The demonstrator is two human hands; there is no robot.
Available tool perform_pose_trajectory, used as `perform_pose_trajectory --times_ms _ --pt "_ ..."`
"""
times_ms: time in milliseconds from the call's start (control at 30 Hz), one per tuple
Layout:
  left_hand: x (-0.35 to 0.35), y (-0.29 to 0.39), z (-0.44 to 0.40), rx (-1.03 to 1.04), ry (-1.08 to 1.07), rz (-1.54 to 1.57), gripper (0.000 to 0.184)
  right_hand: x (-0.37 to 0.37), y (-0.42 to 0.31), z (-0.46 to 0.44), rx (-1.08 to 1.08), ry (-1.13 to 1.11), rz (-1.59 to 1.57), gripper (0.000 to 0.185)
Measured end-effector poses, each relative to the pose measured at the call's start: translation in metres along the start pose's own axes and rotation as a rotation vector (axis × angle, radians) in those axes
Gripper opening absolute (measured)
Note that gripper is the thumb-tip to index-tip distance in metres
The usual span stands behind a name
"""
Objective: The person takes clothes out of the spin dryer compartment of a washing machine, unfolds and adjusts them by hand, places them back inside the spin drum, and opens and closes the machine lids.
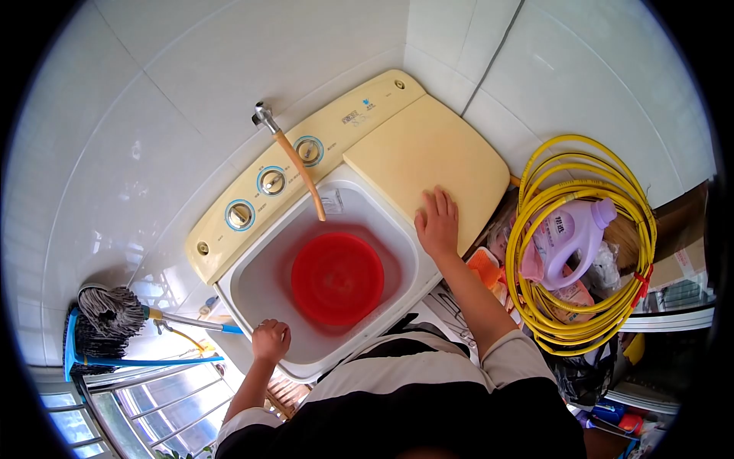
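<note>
A cream twin-tub washing machine [367, 126] stands in front of me with its left tub uncovered. Inside that tub [248, 302] sits a round red basin [336, 279], apart from both hands. My left hand [271, 340] is at the tub's front left rim, fingers curled over it; their tips are hidden. On the cream lid [428, 153] over the right side, my right hand [438, 223] lies palm down with its fingers spread, holding nothing. A tan hose [300, 172] hangs from a metal tap [264, 115] over the tub's back edge.
Several control knobs [271, 180] line the back panel. To the right hang coils of yellow hose [535, 321] around a purple detergent bottle [569, 237]. A mop [111, 310] and a blue-framed broom [73, 344] lean at the left, near a barred window [172, 413].
</note>
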State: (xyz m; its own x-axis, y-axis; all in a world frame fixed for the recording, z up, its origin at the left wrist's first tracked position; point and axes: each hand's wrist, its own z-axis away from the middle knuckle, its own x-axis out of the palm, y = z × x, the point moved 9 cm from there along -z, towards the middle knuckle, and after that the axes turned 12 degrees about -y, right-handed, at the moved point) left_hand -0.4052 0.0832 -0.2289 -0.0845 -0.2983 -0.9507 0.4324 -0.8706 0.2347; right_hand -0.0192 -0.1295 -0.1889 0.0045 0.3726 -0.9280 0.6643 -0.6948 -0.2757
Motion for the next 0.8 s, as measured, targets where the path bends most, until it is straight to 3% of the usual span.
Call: perform_pose_trajectory --times_ms 500,700,767,800 --pt "-0.001 0.0 0.001 -0.007 -0.001 0.01 0.004 0.0 0.003 0.001 -0.003 0.007 -0.011 0.046" --pt "0.005 -0.002 0.0 -0.029 -0.05 -0.019 0.005 -0.002 0.016 0.002 -0.037 0.04 -0.159 0.046" --pt "0.007 -0.002 0.0 -0.027 -0.062 -0.027 0.005 0.001 0.034 0.011 0.088 -0.015 -0.494 0.051" --pt "0.007 -0.002 0.0 -0.028 -0.075 -0.018 0.003 -0.001 0.037 0.019 0.093 -0.01 -0.493 0.051"
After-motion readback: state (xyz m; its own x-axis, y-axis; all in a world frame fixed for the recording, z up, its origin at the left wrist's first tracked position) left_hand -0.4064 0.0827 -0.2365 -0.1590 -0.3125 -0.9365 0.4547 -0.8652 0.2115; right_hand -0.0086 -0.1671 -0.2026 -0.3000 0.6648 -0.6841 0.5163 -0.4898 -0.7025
